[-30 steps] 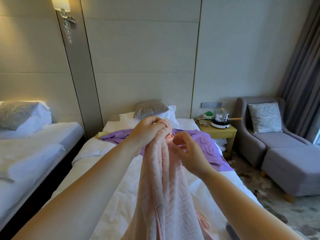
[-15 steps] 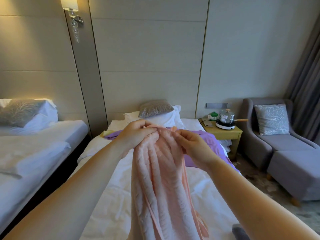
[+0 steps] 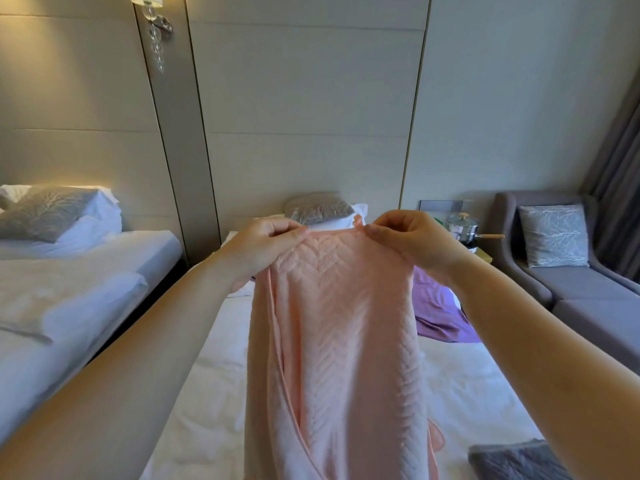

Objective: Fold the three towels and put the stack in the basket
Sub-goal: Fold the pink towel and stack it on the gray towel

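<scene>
I see the left hand [image 3: 263,244] and right hand [image 3: 412,240] each pinching a top corner of the pink towel [image 3: 339,341], which hangs spread between them above the white bed [image 3: 214,393]; a purple towel [image 3: 440,313] lies behind it, a grey towel [image 3: 512,459] at my lower right

Lower end of the pink towel [image 3: 339,341] is cut off by the bottom edge. The purple towel [image 3: 437,315] is largely hidden behind the pink towel; only its right portion is seen. The grey fabric [image 3: 512,460] is cropped at the lower right corner, kind undetermined.
</scene>
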